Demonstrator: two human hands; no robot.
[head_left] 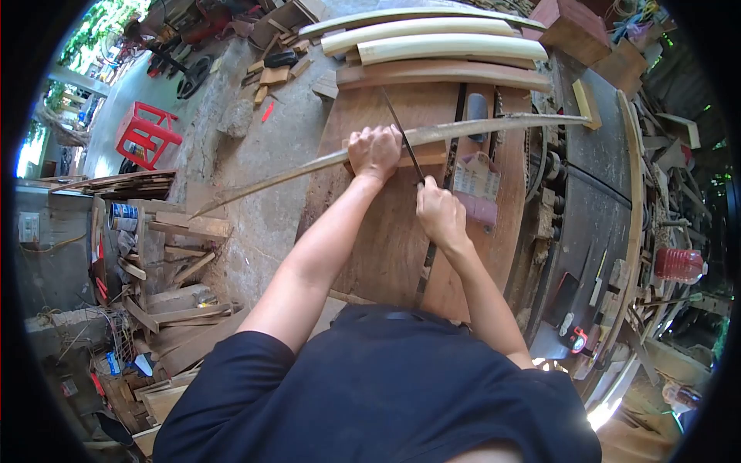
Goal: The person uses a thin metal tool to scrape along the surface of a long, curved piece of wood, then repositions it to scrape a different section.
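A long, curved wooden strip (486,126) lies crosswise over the wooden workbench (378,255), its left end reaching out past the bench edge. My left hand (375,153) is closed around the strip near its middle. Just to the right, my right hand (441,210) is closed on the near end of a thin dark tool (409,147), which looks like a narrow file or blade. The tool slants across the strip beside my left hand, its far end pointing away from me. What part of the tool my right fingers cover is hidden.
Several curved boards (455,50) lie stacked across the bench's far end. A dark cylinder (477,116) and papers (477,181) lie right of my hands. Machinery (549,166) runs along the right. A red stool (148,135) and scrap wood (193,224) are on the left.
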